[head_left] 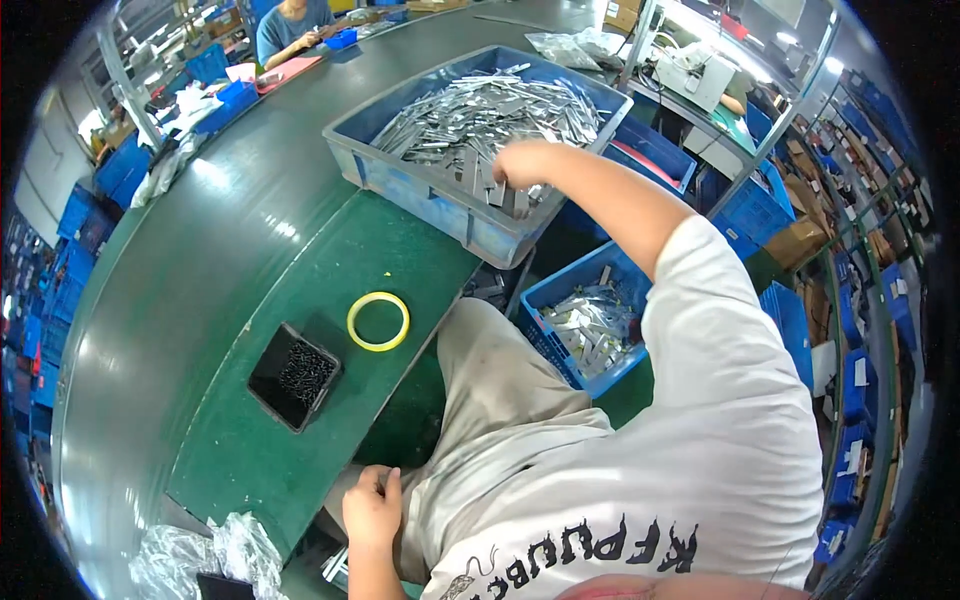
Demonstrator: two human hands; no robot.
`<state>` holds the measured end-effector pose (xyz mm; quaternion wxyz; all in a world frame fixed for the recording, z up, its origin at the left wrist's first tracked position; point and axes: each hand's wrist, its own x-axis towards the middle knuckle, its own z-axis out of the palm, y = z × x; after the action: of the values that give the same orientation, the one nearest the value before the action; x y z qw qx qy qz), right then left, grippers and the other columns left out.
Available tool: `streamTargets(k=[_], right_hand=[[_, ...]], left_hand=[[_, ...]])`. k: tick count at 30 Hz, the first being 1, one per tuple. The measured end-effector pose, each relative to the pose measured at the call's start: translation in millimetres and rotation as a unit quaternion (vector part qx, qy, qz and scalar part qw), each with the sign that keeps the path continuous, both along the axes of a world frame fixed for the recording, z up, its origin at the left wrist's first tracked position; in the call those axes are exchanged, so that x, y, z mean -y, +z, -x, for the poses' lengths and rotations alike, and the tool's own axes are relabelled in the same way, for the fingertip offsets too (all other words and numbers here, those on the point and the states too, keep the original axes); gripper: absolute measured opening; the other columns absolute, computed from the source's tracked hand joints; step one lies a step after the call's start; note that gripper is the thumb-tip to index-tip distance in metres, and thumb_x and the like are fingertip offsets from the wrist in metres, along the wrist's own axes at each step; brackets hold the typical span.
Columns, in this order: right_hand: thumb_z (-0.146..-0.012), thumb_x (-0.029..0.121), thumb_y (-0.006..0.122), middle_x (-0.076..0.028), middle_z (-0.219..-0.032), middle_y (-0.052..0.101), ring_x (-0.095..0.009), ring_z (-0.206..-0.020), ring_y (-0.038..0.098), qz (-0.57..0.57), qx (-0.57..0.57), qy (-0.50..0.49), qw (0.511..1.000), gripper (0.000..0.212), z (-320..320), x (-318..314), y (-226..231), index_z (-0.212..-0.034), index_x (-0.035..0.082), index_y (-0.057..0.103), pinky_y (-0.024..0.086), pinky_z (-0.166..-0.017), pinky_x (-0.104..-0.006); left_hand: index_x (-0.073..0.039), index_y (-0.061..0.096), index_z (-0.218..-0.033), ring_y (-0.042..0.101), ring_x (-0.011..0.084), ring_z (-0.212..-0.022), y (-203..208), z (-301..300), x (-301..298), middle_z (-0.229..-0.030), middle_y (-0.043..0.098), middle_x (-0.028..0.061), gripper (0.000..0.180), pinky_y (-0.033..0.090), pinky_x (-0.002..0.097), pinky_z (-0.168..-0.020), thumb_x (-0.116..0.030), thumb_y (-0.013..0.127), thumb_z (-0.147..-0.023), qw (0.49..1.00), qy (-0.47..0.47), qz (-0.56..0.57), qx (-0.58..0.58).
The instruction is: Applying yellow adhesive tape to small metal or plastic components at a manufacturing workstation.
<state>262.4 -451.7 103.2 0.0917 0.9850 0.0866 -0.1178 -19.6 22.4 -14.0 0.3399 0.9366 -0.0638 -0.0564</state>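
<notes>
My right hand (522, 162) reaches over the near side of a large blue plastic bin (405, 190) heaped with flat silvery metal strips (480, 115). Its fingers are bent down and closed at a strip near the bin's front right corner; the fingertips are partly hidden. Low in the view, beside my thigh, is my left hand (372, 505). The fingers there are curled with the thumb close to them, and whatever they may hold cannot be made out. Between bin and left hand, a yellow tape roll (353, 322) and a black tray (262, 375) of small dark screws (306, 372) lie on the green tabletop.
A blue crate (537, 335) with bagged metal parts stands below the bench, right of my knee. Clear plastic bags (175, 560) lie at the bench's near left. Across the curved grey conveyor (200, 270), another person (290, 35) works. Shelving (865, 300) lines the right.
</notes>
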Motion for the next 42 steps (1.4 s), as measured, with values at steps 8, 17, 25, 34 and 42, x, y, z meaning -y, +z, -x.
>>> streamTargets(k=[8,17,25,34,42], right_hand=[[-0.068,0.031,0.080,-0.007,-0.097,0.073,-0.031,-0.087,0.070,0.102,-0.117,-0.019,0.988,0.043,-30,11,-54,-0.109,0.022,0.073,0.055,-0.072,-0.0445],[-0.087,0.023,0.057,-0.012,-0.100,0.071,-0.033,-0.092,0.070,0.163,-0.057,0.044,0.984,0.027,-20,-16,-37,-0.108,0.012,0.070,0.057,-0.077,-0.0436],[-0.080,0.020,0.070,-0.009,-0.117,0.065,-0.030,-0.100,0.068,0.369,-0.153,0.205,0.893,0.036,-17,-44,-23,-0.115,0.012,0.067,0.058,-0.080,-0.0397],[-0.084,0.025,0.062,-0.012,-0.109,0.066,-0.033,-0.099,0.067,0.268,-0.111,0.183,0.939,0.027,-8,-32,-1,-0.109,0.016,0.070,0.056,-0.082,-0.0437],[-0.080,0.013,0.061,-0.013,-0.088,0.066,-0.033,-0.090,0.065,0.198,0.144,0.189,0.951,0.012,-26,8,62,-0.087,0.011,0.070,0.053,-0.074,-0.0467]], left_hand=[[-0.008,0.068,-0.086,0.065,0.0370,-0.063,4,-14,-9,-0.066,0.065,0.0163,0.018,0.051,0.0458,-0.060,-0.026,0.068,-0.087,1.000,0.021,-0.015,0.000],[-0.008,0.068,-0.084,0.064,0.0368,-0.060,-7,-11,-16,-0.063,0.064,0.0152,0.017,0.050,0.0459,-0.057,-0.024,0.069,-0.085,0.999,0.026,0.009,0.036],[-0.009,0.066,-0.107,0.067,0.0336,-0.082,-13,-11,-19,-0.087,0.071,0.0133,0.024,0.053,0.0437,-0.072,-0.012,0.069,-0.083,0.998,-0.002,0.049,0.043],[-0.009,0.068,-0.101,0.067,0.0337,-0.087,-7,-9,-21,-0.095,0.070,0.0130,0.020,0.053,0.0430,-0.076,-0.008,0.066,-0.081,0.998,-0.027,0.044,0.040],[-0.008,0.068,-0.099,0.067,0.0351,-0.088,-7,-7,-17,-0.095,0.070,0.0146,0.018,0.054,0.0434,-0.077,-0.008,0.065,-0.081,0.997,-0.047,0.044,0.043]])
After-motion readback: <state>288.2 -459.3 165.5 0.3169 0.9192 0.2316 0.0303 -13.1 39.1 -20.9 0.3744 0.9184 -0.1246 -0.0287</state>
